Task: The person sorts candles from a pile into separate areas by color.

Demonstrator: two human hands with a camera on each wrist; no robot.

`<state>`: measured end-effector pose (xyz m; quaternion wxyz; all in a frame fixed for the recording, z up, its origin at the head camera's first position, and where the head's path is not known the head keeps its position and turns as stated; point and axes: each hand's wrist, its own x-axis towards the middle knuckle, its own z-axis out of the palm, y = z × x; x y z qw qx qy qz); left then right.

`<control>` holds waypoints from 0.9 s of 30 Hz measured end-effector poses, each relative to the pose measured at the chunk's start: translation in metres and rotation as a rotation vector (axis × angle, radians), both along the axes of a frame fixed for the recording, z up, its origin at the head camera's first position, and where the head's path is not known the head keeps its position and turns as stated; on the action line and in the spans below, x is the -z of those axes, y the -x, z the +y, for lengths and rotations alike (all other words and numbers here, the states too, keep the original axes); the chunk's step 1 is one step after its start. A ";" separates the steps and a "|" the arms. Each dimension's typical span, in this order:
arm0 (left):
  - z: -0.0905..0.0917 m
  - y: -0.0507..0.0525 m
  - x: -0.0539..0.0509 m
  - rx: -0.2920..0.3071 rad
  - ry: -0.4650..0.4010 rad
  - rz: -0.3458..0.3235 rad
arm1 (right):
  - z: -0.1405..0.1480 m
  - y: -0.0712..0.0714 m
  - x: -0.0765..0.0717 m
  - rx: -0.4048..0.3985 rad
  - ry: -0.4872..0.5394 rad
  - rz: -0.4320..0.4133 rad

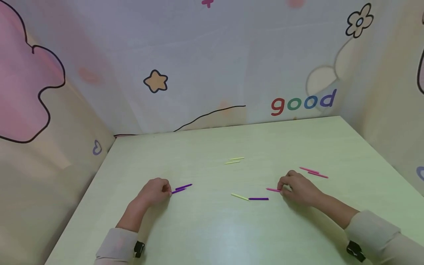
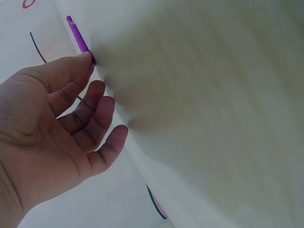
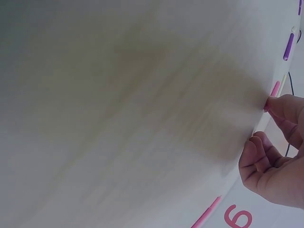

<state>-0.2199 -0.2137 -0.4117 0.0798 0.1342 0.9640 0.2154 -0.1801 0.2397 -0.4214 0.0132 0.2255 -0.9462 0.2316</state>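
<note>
In the head view my left hand (image 1: 155,192) is at the left, its thumb and forefinger pinching the near end of a thin purple stick (image 1: 179,190). A second purple stick (image 1: 183,186) lies right beside it. On the other side, my right hand (image 1: 299,188) pinches the right end of a thin pink stick (image 1: 272,190). Left of that hand a pale yellow stick (image 1: 240,197) and a purple stick (image 1: 259,198) lie end to end, about touching. The right wrist view shows the held pink stick (image 3: 275,88) low against the table, its gripped end hidden by fingertips.
Two pink sticks (image 1: 314,172) lie beyond my right hand, overlapping partway. Two pale yellow sticks (image 1: 234,160) lie side by side farther back. The light table (image 1: 212,228) meets a printed cloth backdrop (image 1: 212,66) at its back edge, with cloth on both sides.
</note>
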 end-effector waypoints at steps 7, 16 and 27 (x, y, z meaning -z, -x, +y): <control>0.001 -0.003 -0.003 -0.003 0.020 -0.016 | -0.001 0.001 -0.001 -0.008 0.010 -0.011; 0.002 -0.010 -0.018 0.010 0.090 -0.013 | 0.002 -0.002 -0.009 -0.003 0.024 -0.034; 0.014 -0.022 -0.025 0.065 0.061 0.020 | 0.003 0.000 -0.004 -0.016 0.022 -0.023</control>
